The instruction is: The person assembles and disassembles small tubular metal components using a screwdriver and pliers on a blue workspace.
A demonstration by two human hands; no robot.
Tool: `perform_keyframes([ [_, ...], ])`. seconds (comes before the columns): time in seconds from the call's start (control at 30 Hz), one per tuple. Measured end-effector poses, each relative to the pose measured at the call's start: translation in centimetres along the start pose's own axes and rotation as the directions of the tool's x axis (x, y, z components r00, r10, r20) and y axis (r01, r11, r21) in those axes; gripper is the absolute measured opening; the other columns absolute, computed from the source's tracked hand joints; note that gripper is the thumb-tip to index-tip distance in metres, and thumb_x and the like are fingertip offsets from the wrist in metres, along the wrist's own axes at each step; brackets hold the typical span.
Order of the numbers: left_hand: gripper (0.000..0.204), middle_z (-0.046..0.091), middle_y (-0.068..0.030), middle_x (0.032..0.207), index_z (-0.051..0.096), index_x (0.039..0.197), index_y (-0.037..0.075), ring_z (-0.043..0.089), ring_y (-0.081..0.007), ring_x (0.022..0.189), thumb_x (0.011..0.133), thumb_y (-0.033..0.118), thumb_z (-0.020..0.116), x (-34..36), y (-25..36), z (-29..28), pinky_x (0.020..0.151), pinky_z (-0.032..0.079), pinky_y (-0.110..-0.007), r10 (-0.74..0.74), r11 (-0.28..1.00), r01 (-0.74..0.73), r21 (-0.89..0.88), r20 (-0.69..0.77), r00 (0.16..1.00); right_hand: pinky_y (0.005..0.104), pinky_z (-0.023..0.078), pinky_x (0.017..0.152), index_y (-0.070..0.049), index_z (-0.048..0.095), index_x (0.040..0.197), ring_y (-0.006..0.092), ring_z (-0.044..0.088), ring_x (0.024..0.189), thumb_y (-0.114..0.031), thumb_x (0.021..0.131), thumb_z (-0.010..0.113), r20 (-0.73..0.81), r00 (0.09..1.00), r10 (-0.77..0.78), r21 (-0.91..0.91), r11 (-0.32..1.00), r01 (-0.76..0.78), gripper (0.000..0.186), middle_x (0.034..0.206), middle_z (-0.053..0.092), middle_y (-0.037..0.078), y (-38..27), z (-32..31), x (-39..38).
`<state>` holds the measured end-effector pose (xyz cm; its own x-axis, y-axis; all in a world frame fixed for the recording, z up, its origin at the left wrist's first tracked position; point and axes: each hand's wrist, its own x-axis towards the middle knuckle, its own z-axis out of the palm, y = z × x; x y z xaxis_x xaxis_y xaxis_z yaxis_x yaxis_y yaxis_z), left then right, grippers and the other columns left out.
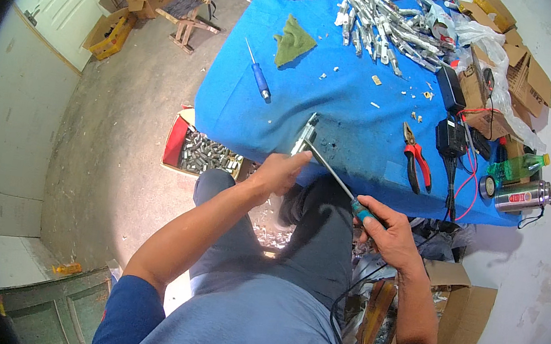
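My left hand (281,173) is closed around the lower end of a slim silvery metal piece (304,136), held at the near edge of the blue-covered table (227,114). A long-shafted screwdriver (336,178) with a teal and black handle is gripped in my right hand (388,233). Its shaft slants up and left, and the tip meets the metal piece just above my left fingers. Whether the tip sits in a slot is too small to tell. Dark smudges and specks mark the cloth beside the piece.
Similar metal pieces (383,23) are heaped at the back. A blue screwdriver (257,77), green cloths (295,42), red-handled pliers (416,158), black adapters (450,137), a green bottle (520,168) and a steel flask (523,197) lie around. A box of small metal cylinders (205,156) stands below left.
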<state>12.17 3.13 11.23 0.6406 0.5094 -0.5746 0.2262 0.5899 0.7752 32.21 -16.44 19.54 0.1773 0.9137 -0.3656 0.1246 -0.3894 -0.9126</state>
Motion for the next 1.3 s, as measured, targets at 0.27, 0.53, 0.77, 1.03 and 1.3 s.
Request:
perform_keyframes([
  [0.27,0.052,0.036,0.0036,0.053,0.044,0.064,0.014,0.032,-0.0083,0.043,0.094,0.054,0.055,0.2,-0.2,1.0,0.041,0.022,-0.026,-0.004,1.0,0.002,-0.015,-0.135,0.991,0.0184,0.042,0.051,-0.005,0.054,0.136,0.0038,0.057,0.066,-0.016,0.096,0.059,0.019,0.996,0.081,0.07,0.994,-0.083,0.041,0.092,0.067,0.003,0.4,-0.4,0.6],
  [0.53,0.061,0.054,-0.0096,0.063,0.058,0.073,-0.005,0.052,-0.0183,0.062,0.094,0.052,0.051,1.2,-0.9,1.2,0.058,0.042,-0.038,0.101,0.95,-0.013,0.313,-0.264,0.959,0.0256,0.049,0.066,-0.003,0.06,0.128,0.0113,0.061,0.071,-0.015,0.096,0.06,-0.08,0.957,-0.278,-0.374,0.898,0.23,0.035,0.088,0.067,0.006,1.4,0.1,1.3],
  [0.77,0.061,0.052,-0.0094,0.059,0.058,0.072,-0.006,0.051,-0.0186,0.057,0.094,0.05,0.052,1.3,-1.1,1.1,0.054,0.041,-0.039,0.077,0.957,0.006,0.289,-0.275,0.958,0.0329,0.052,0.068,-0.004,0.062,0.125,0.0225,0.067,0.072,-0.016,0.095,0.06,-0.105,0.929,-0.356,-0.468,0.841,0.27,0.032,0.09,0.069,0.015,1.1,1.4,1.4],
  [1.03,0.051,0.046,-0.0009,0.055,0.054,0.065,0.005,0.04,-0.012,0.045,0.094,0.047,0.051,0.8,-0.6,2.0,0.042,0.03,-0.031,0.1,0.967,-0.018,0.253,-0.313,0.944,0.0189,0.036,0.04,-0.004,0.053,0.135,0.0066,0.051,0.051,-0.025,0.097,0.058,0.036,0.961,0.273,0.445,0.857,-0.26,0.043,0.077,0.061,0.007,3.0,1.6,1.5],
  [1.3,0.052,0.039,0.0016,0.051,0.044,0.058,0.011,0.034,-0.0119,0.04,0.095,0.047,0.05,1.0,-0.6,1.8,0.039,0.026,-0.032,0.098,0.969,-0.022,0.246,-0.298,0.95,0.0342,0.05,0.057,-0.009,0.064,0.123,0.0228,0.065,0.064,-0.018,0.093,0.063,-0.26,0.825,-0.502,-0.423,0.827,0.37,0.031,0.082,0.068,0.014,4.5,4.1,1.9],
])
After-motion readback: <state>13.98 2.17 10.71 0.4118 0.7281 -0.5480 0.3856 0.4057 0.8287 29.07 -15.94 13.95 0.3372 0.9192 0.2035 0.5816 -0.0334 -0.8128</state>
